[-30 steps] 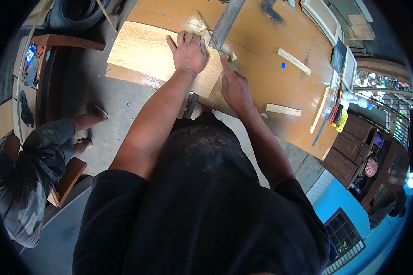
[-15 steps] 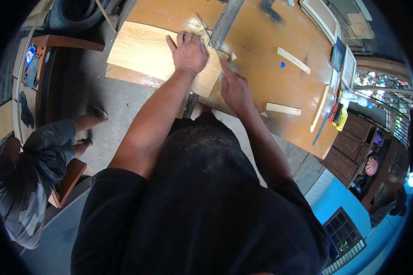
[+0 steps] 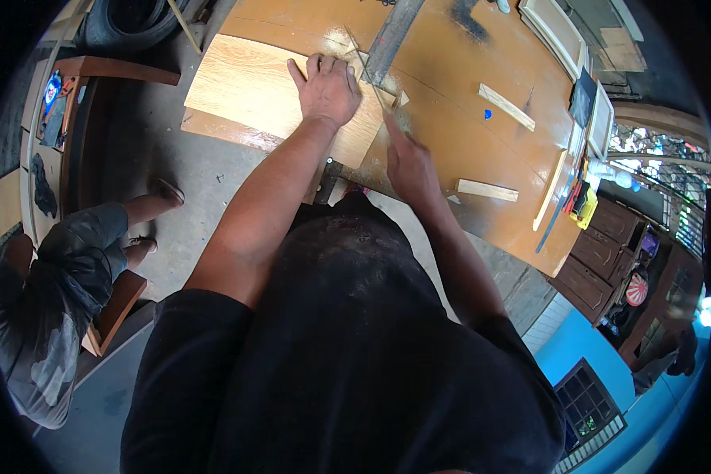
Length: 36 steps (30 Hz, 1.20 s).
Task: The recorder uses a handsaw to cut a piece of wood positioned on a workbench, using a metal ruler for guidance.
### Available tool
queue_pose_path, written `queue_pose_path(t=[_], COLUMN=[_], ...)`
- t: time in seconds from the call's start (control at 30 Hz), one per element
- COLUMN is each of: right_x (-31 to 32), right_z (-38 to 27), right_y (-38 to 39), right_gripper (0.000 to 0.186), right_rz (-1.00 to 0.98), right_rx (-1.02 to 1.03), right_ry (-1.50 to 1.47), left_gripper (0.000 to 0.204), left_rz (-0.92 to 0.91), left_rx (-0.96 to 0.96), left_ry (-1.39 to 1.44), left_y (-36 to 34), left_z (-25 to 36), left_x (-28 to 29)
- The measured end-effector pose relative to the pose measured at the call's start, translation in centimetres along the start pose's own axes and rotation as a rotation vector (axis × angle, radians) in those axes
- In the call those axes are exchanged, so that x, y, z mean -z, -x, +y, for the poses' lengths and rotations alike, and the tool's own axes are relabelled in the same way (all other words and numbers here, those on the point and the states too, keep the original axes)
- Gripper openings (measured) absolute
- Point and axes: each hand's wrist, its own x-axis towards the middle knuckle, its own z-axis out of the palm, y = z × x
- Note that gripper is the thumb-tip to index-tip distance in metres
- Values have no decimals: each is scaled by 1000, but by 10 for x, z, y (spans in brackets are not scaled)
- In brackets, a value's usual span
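Observation:
A pale wood-grain board [image 3: 245, 79] lies on the orange worktable [image 3: 450, 138], across a dark straight bar [image 3: 391, 39]. My left hand [image 3: 325, 96] rests palm-down on the board, fingers slightly apart. To its right, my right hand [image 3: 411, 166], blurred, grips a thin saw [image 3: 374, 87] whose blade slants across the board's right end; the handle is mostly hidden in the fingers. Small offcuts [image 3: 403, 98] and sawdust lie beside the blade. Two loose wood strips [image 3: 504, 107] [image 3: 486, 189] sit farther right on the table.
A co-worker in dark clothes [image 3: 63, 284] is at left, near a wooden bench [image 3: 83, 71] and tyres [image 3: 126, 24]. Frames [image 3: 549, 28], long strips and yellow-handled tools [image 3: 584, 209] line the table's right side. Dark wooden cabinets [image 3: 596, 237] stand beyond, at right.
My right hand and the saw have shifted slightly back toward my body and are now more blurred. My left hand stays on the board in nearly the same place.

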Motion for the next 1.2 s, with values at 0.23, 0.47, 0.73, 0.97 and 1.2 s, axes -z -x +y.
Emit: queue_pose_path(t=[0.23, 0.47, 0.73, 0.97, 1.2], right_x=[-7, 0, -5, -8, 4], right_z=[11, 12, 4, 22, 12], right_y=[-31, 36, -43, 18, 3], right_gripper=[45, 46, 48, 48, 48], right_rz=[134, 83, 52, 58, 123], right_rx=[173, 55, 73, 68, 166], right_ry=[58, -13, 45, -18, 26], left_gripper=[35, 34, 34, 34, 35], left_rz=[-3, 1, -34, 11, -33], left_rx=[27, 40, -15, 32, 18], left_ry=[-18, -13, -55, -2, -48], left_y=[-6, -5, -5, -5, -6], left_z=[-1, -4, -1, -4, -3], left_x=[0, -3, 1, -4, 2])
